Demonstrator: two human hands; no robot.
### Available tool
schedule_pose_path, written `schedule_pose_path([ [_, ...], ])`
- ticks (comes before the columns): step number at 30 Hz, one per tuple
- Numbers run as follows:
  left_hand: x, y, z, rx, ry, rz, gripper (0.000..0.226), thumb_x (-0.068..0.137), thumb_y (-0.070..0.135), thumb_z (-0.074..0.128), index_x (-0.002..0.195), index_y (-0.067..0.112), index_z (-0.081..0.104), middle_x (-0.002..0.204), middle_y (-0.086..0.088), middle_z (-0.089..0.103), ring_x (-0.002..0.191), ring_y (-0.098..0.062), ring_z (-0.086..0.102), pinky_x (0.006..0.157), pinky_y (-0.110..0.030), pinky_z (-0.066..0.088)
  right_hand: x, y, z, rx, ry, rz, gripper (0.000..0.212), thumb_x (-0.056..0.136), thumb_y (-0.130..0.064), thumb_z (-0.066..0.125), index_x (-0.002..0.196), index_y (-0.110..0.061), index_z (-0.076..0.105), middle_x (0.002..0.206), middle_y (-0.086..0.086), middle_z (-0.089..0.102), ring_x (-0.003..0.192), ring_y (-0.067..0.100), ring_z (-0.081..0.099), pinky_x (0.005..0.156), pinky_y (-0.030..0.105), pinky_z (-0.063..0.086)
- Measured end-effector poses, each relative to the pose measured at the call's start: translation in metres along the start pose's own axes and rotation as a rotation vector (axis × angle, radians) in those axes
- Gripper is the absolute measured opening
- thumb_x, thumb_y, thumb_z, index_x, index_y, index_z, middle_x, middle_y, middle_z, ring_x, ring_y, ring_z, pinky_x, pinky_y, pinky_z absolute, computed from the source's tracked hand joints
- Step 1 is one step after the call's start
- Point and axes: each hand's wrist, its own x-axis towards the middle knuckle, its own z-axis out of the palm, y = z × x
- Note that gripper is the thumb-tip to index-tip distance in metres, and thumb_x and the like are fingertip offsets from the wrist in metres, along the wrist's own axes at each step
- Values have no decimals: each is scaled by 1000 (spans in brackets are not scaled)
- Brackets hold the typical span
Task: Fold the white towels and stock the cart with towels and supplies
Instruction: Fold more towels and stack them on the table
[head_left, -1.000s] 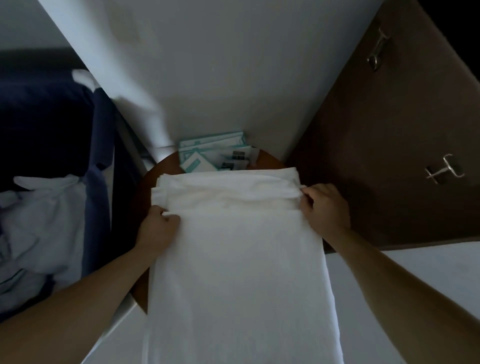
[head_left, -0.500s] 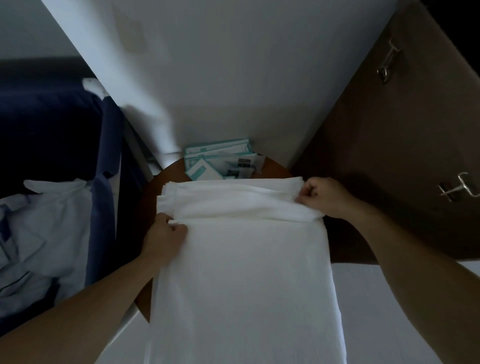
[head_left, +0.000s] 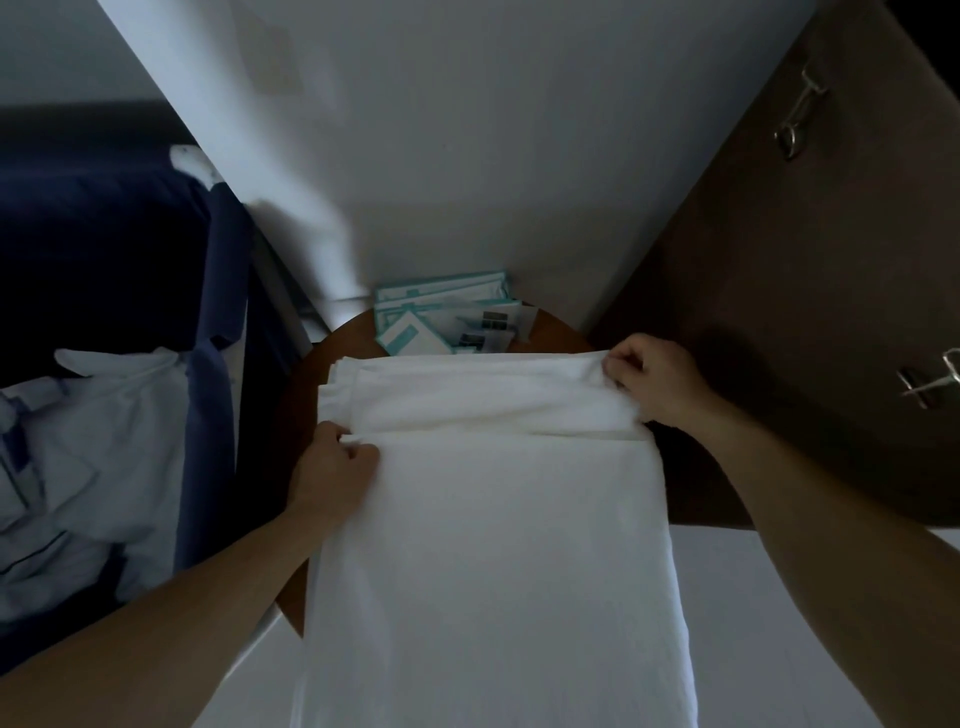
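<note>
The white towel (head_left: 493, 519) lies across the round brown surface (head_left: 306, 395), with its near end hanging off. The left hand (head_left: 332, 478) pinches the fold's left edge, and the right hand (head_left: 654, 379) pinches the far right corner. Uneven pulling could skew the fold, and the hanging weight could drag the towel off.

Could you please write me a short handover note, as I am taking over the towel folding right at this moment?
Left hand: pinches the white towel at its left edge, by the fold line.
Right hand: pinches the far right corner of the folded layer.
Things: the towel lies across the round brown table, with its near end hanging toward you. The teal-and-white packets sit behind it by the wall.
Done: the far end is folded back over itself.
Left: finish folding this towel. No stocking shows as done here.
</note>
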Motion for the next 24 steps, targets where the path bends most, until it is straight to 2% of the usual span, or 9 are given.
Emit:
schedule_pose_path([
  [3, 1, 0, 0, 5, -9, -11, 21, 93, 20, 59, 108, 14, 45, 91, -3, 55, 87, -25, 56, 71, -31, 41, 0, -4, -12, 399, -7, 126, 11, 100, -20, 56, 91, -18, 64, 90, 1, 63, 84, 16, 58, 68, 29, 46],
  [5, 0, 1, 0, 8, -12, -7, 21, 93, 20, 59, 108, 14, 46, 91, -3, 55, 86, -24, 56, 70, -31, 42, -3, -7, -19, 489, -93, 151, 15, 102, -23, 53, 91, -19, 64, 89, 1, 63, 82, 14, 57, 68, 28, 46],
  [8, -1, 2, 0, 8, -7, -2, 21, 93, 20, 59, 108, 12, 48, 89, -2, 55, 84, -24, 57, 67, -30, 42, 3, -13, -18, 352, -129, 76, 17, 102, -23, 51, 93, -13, 62, 89, 2, 60, 80, 15, 54, 71, 31, 44],
  [13, -1, 1, -2, -19, -8, -29, 22, 93, 20, 58, 111, 11, 50, 90, 0, 54, 84, -20, 55, 67, -30, 42, 17, -19, -19, 253, 222, 2, 16, 102, -28, 52, 107, -14, 59, 102, 0, 59, 94, 18, 54, 83, 35, 46],
  [15, -2, 1, -2, -34, -1, -20, 23, 95, 21, 57, 113, 9, 51, 93, 0, 54, 85, -20, 55, 63, -28, 40, 10, -17, -19, 244, 193, 31, 22, 100, -34, 55, 109, -15, 60, 104, -3, 59, 97, 18, 57, 84, 35, 47],
  [17, -4, 2, -5, -49, 6, -22, 24, 96, 22, 55, 116, 9, 52, 99, -3, 55, 92, -22, 54, 70, -29, 41, -6, -12, -16, 163, 112, 73, 24, 98, -39, 57, 108, -18, 61, 100, -4, 59, 95, 17, 57, 82, 32, 44],
  [20, -5, 0, -9, -105, 2, -57, 28, 97, 24, 55, 121, 9, 53, 111, -7, 56, 99, -23, 53, 81, -37, 42, -38, -1, -11, 176, 143, 180, 30, 95, -42, 61, 109, -15, 61, 98, -2, 61, 93, 18, 58, 80, 33, 46],
  [22, -7, -2, -13, -133, -18, -78, 32, 98, 25, 56, 126, 9, 54, 114, -6, 56, 102, -24, 52, 84, -38, 42, -59, 8, -7, 220, 158, 245, 31, 92, -44, 65, 102, -15, 61, 91, -3, 62, 89, 21, 60, 78, 35, 47],
  [24, -7, -3, -19, -175, -65, -98, 37, 97, 26, 60, 129, 9, 54, 115, -5, 56, 104, -25, 54, 86, -39, 44, -77, 20, 1, 214, 84, 329, 30, 87, -47, 69, 92, -18, 59, 88, -5, 63, 86, 20, 62, 80, 39, 52],
])
